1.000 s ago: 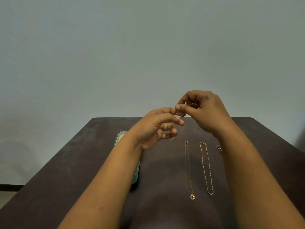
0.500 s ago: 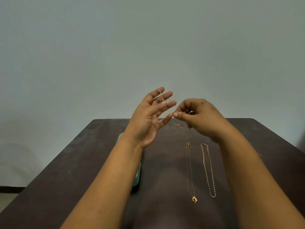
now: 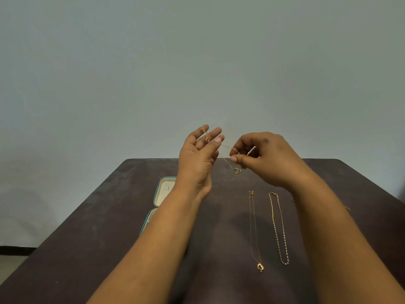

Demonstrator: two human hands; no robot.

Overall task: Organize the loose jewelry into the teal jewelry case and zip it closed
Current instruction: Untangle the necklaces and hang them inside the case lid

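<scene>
Both hands raised above the table point(image 3: 109, 216), a fine chain point(image 3: 226, 147) stretched between them. Left hand point(image 3: 198, 159): fingers straight and spread, chain looped over them near the tips. Right hand point(image 3: 263, 159): thumb and forefinger pinching the chain, its small pendant point(image 3: 237, 171) dangling below. The case point(image 3: 161, 191) lies open under the left forearm; a pendant necklace point(image 3: 255, 233) and a thicker chain point(image 3: 278, 229) lie side by side on the table, apart from it. The step appears to be untangling; best done by keeping the strand lightly taut, easing loops off the fingers singly, then lowering it into the case without slack bunching
</scene>
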